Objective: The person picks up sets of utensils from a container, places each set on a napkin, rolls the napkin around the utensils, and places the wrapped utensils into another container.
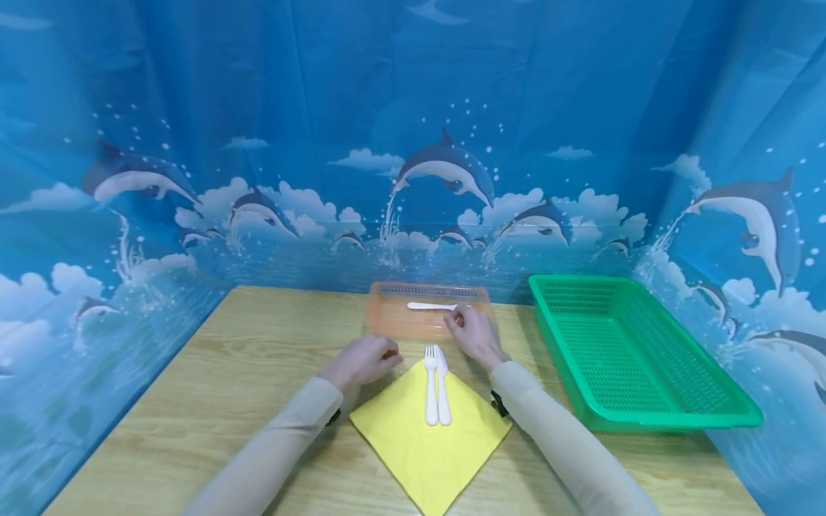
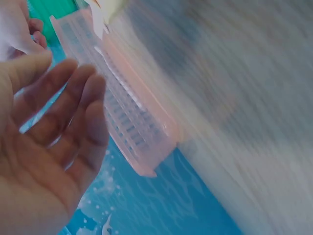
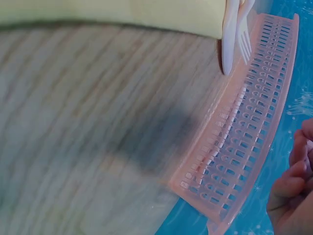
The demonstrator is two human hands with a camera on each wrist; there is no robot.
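Curtained booth, dolphin-print drapes point(image 1: 335, 79) (blue), tabletop point(image 1: 258, 351)

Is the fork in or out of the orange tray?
Out: the head view shows the fork lying mostly on the yellow napkin, beside a knife, nearer the wearer than the tray.

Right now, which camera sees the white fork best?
The head view: the white fork shows whole there, its handle on the yellow napkin. The right wrist view has the tines and some handle, cut off at the top edge. In the left wrist view, blur keeps me from picking it out.
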